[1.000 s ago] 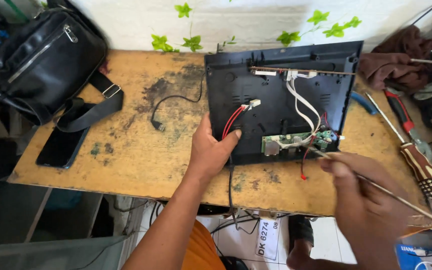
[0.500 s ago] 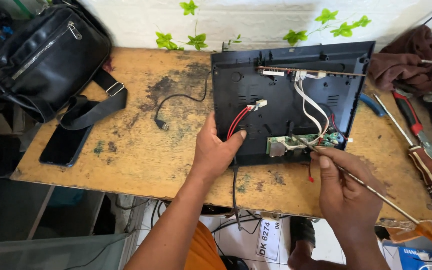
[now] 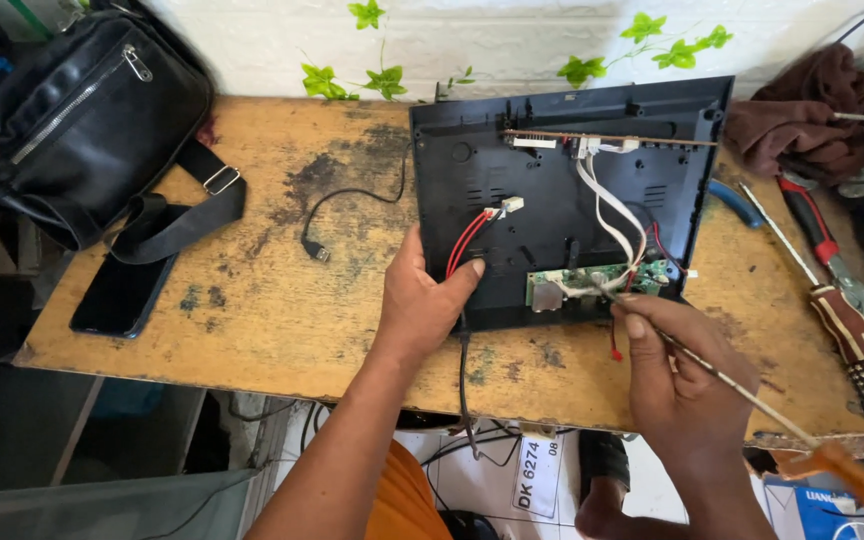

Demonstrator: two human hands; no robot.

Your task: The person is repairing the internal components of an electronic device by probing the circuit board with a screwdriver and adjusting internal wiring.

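Bare tabletop (image 3: pixel 252 300) is lying open to the left of the left hand (image 3: pixel 420 305), crossed only by a thin black cable (image 3: pixel 337 205); farther left a phone (image 3: pixel 122 295) and bag strap (image 3: pixel 177 215) are blocking the edge. Wires (image 3: pixel 607 215) are crowding the space above the right hand (image 3: pixel 682 385). Screwdrivers (image 3: pixel 837 290) are lying to its right.

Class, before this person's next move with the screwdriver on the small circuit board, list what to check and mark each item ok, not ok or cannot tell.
1. Left hand steadies the black casing at its lower left corner: ok.
2. Right hand grips the screwdriver on its shaft: ok.
3. Tip meets the green circuit board: ok.
4. Tip seated in a screw: cannot tell.
5. White wires clear of the tip: not ok, they run down to the same spot.
6. Casing lies flat on the table: ok.
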